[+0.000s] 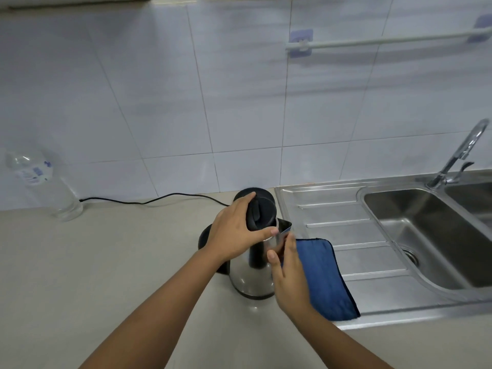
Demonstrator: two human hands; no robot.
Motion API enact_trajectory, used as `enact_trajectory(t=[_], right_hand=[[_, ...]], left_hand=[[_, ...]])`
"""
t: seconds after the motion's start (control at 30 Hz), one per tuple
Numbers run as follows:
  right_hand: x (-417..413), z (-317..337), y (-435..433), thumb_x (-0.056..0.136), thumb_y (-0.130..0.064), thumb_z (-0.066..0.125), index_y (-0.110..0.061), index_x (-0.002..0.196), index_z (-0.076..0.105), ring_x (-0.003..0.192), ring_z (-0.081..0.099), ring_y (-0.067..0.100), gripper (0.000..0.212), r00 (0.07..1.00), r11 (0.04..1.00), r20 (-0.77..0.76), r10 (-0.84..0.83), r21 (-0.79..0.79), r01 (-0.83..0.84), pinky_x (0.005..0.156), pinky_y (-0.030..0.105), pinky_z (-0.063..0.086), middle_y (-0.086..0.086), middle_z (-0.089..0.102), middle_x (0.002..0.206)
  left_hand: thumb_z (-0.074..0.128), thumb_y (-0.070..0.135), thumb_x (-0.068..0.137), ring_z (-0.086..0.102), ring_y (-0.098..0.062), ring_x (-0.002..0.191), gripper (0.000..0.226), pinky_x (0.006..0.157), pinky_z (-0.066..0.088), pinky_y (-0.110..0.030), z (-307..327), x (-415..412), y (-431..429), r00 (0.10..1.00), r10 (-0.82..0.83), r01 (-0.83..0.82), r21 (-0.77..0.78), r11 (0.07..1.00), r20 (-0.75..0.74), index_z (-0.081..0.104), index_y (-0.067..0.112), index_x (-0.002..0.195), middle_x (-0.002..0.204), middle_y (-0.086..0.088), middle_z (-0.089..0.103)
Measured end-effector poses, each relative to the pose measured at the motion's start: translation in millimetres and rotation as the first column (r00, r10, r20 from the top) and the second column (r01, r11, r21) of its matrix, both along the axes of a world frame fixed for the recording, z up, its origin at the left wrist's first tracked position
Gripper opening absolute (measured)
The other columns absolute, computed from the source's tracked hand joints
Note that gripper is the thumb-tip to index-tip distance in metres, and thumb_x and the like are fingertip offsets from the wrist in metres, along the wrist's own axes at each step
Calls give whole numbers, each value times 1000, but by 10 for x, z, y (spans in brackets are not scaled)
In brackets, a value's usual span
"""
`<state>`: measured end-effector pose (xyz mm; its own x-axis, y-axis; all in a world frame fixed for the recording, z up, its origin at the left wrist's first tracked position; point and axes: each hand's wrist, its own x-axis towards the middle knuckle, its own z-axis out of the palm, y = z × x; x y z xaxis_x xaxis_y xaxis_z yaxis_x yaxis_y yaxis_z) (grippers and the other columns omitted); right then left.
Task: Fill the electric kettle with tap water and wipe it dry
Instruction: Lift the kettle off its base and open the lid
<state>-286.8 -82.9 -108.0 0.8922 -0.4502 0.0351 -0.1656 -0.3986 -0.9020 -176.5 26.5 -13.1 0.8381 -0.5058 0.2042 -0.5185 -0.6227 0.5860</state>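
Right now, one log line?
left hand grips kettle lid | right hand touches kettle side | blue cloth lies on drainboard edge

We see lots of open desk (106, 262) on the left, from the kettle (253, 278) out to the bottle (45, 182) by the wall. A thin cord (149, 199) lies along the back there. Our left hand (234, 233) covers the kettle's top. Our right hand (290, 275) blocks its right side. The cloth (327, 278) lies just right of the kettle, on the flat part of the sink (372, 214). The tap (463, 153) stands far right, with open room under it.
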Motion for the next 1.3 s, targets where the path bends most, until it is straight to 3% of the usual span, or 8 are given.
enact_trajectory(t=[0.17,0.4,0.53,0.73,0.87,0.93,1.03,1.3], right_hand=[[-36,-107,212,85,-82,13,-54,141,-34,152,-14,3,78,995,983,94,-12,-184,29,125,35,13,-27,-30,158],[6,-175,285,90,-75,18,-59,136,-38,137,-30,-17,74,992,967,115,-43,-243,70,125,39,6,-37,-34,150],[39,-185,249,94,-68,21,-57,139,-37,140,-26,-17,74,992,959,124,-28,-275,62,124,35,5,-35,-32,152],[29,-208,227,87,-80,11,-56,138,-38,136,-29,-20,74,994,949,102,-40,-307,70,122,31,3,-32,-30,153],[13,-189,219,86,-78,11,-57,134,-42,135,-31,-14,75,997,943,58,-41,-327,58,121,31,3,-32,-36,150],[9,-191,206,86,-76,11,-55,135,-43,139,-28,-8,76,998,938,57,-33,-344,51,122,31,3,-31,-37,150],[6,-211,193,88,-75,12,-53,136,-42,140,-27,-9,76,997,935,71,-22,-352,45,123,30,2,-31,-36,151],[-22,-197,185,94,-71,21,-53,137,-40,146,-16,3,77,996,946,90,-6,-322,35,124,34,5,-24,-32,155]], left_hand=[[58,73,69,45,-15,132,92,106,42,-39,-43,3,4,999,-26,28,-45,999,41,32,30,146,148,9,45],[57,64,80,38,-8,136,80,110,36,-32,-60,64,61,994,-98,106,-166,981,53,33,27,146,149,10,40],[50,53,92,20,-9,146,71,119,19,-31,-65,53,98,961,-183,195,-37,980,209,27,22,152,159,4,25],[40,30,99,38,-24,140,50,115,26,-45,-137,86,94,680,-302,182,246,952,668,32,15,146,153,-11,38],[64,1,84,27,-28,145,70,117,21,-50,-92,148,199,562,-292,131,265,955,774,33,12,146,156,-15,28],[63,2,87,26,-29,145,67,116,20,-54,-61,159,272,538,-253,78,251,965,804,33,10,146,155,-17,27],[44,18,101,28,-27,144,46,115,21,-56,-48,107,349,547,-169,6,199,980,820,32,11,145,154,-16,27],[27,41,104,17,-34,146,57,117,16,-53,-353,-53,605,757,213,-243,-36,969,618,22,6,148,156,-25,21]])
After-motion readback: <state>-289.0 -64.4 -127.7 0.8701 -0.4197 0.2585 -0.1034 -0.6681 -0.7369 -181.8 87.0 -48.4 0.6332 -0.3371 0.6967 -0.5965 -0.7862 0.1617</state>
